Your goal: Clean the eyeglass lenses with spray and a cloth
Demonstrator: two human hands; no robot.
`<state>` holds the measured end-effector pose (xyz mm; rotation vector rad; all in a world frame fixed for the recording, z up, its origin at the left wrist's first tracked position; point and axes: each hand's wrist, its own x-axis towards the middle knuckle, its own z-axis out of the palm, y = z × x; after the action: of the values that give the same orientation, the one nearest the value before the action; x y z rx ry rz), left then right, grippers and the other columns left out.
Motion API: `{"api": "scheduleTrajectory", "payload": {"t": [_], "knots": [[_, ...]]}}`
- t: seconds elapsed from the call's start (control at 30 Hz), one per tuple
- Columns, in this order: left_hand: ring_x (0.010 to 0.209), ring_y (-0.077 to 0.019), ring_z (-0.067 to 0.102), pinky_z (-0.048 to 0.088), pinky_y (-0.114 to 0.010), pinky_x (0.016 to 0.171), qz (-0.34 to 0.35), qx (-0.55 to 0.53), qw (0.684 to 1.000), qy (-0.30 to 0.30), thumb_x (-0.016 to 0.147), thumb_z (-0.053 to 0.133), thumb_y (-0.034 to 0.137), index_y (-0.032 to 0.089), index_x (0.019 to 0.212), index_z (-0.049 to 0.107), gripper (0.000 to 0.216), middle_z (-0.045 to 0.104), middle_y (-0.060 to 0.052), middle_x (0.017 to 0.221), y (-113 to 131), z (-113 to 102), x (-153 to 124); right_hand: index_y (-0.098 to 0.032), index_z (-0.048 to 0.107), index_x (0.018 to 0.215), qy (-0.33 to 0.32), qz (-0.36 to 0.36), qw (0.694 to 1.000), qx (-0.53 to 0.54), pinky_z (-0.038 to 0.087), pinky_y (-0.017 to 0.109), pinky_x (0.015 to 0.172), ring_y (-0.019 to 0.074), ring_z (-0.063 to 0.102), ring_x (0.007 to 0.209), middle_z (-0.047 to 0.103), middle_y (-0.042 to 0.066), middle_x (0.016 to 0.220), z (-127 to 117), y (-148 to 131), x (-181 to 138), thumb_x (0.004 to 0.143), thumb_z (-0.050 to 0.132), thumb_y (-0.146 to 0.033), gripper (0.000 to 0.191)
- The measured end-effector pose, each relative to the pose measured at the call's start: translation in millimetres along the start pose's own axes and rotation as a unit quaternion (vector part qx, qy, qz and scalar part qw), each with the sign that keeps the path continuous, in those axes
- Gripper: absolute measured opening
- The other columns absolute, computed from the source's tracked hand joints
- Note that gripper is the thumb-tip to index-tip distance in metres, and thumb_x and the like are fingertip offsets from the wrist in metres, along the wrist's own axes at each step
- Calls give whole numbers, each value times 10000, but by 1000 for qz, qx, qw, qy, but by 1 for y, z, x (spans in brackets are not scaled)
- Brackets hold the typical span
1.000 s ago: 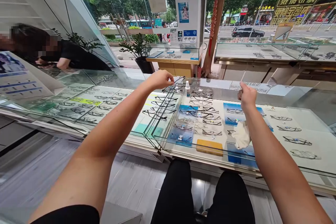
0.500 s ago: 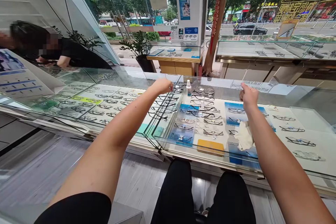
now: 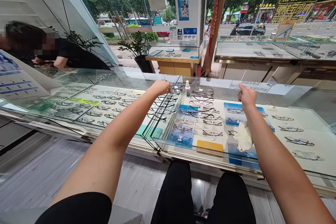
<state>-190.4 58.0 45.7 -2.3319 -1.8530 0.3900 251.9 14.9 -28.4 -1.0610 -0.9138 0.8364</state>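
My left hand (image 3: 161, 86) reaches to the far side of the glass display counter (image 3: 288, 94). Its fingers are curled shut beside a dark pair of glasses (image 3: 177, 89) lying on the glass; what they grip is hidden. My right hand (image 3: 246, 96) rests as a fist on the glass further right, thumb pointing left, with nothing visible in it. A small white bottle (image 3: 187, 88) stands between my hands. A crumpled white cloth (image 3: 244, 136) lies by my right forearm. Rows of spectacle frames (image 3: 202, 112) fill the case below.
A person in black (image 3: 65, 54) leans on the counter at far left. A yellow pad (image 3: 210, 146) lies in the case near me. A potted plant (image 3: 139, 47) and more glass counters (image 3: 262, 50) stand behind. My legs are under the counter edge.
My left hand has dropped slightly toward the glass and its fingers have curled in tighter. My right hand stays in place. The view has shifted a little.
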Motion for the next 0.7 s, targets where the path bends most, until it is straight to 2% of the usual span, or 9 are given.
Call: {"api": "scheduleTrajectory", "payload": {"t": [0.2,0.3,0.43,0.53,0.7], "knots": [[1129,-303,757,559,-324,964,-4,3,1000,-23,878,739,260,278,1236,874,383,846,-119,1213,-3,-9,2,-296,256,641,-1,-2,1000,-2,134,287,421,67,139,464,205,-118,460,0,4,2,810,905,-615,742],[1165,-305,754,559,-318,984,-18,-11,1000,3,900,726,277,291,1264,868,391,847,-111,1220,-4,-10,10,-292,267,636,-1,4,1000,-1,141,281,420,63,152,456,210,-119,455,0,4,2,805,914,-601,736],[1247,-358,739,549,-373,1042,-42,-29,998,28,944,734,298,267,1304,862,384,823,-161,1306,-2,-8,26,-291,278,637,-7,11,1000,-1,156,282,417,66,162,448,211,-120,449,0,4,2,814,906,-593,720],[1220,-377,751,545,-391,1024,-47,-33,998,11,925,773,299,244,1236,891,336,824,-185,1283,0,-5,36,-293,276,647,-12,15,1000,5,157,280,414,69,159,453,201,-122,458,0,5,4,816,903,-589,714],[1162,-352,751,528,-351,966,-36,-37,999,15,892,813,352,244,1134,913,283,845,-167,1193,-2,-2,44,-302,254,688,-18,21,1000,-7,171,278,408,79,162,456,192,-123,474,0,10,8,839,879,-644,728]]}}
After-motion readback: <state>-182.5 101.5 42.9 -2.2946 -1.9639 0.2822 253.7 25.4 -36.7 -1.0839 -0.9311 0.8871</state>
